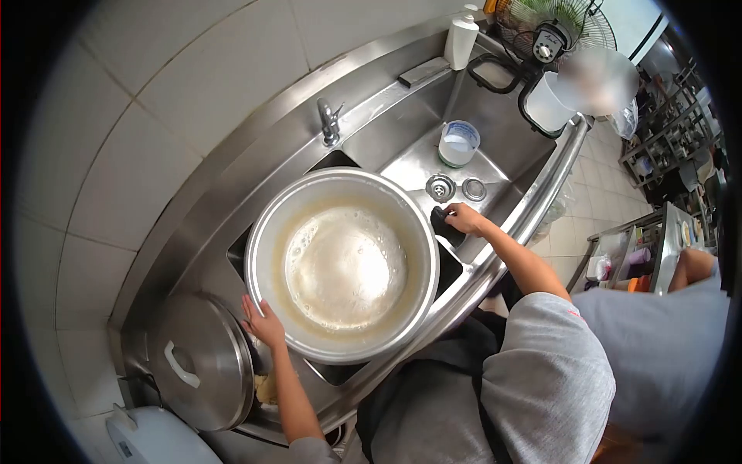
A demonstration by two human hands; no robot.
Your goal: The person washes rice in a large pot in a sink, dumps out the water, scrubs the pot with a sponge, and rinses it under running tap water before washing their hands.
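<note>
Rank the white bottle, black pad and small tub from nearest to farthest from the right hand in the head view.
1. Black pad, held in the right hand.
2. Small tub, just beyond the drain.
3. White bottle, at the far corner of the sink.

Close head view, forward and down over the pot (pixel 270 263), edges perhaps warped.

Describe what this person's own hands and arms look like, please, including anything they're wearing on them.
The left hand and right hand are both ungloved, and the forearms are uncovered. The right arm's short sleeve is grey, with a small red marking near its edge. The left sleeve, only partly in view, is also grey.
</note>
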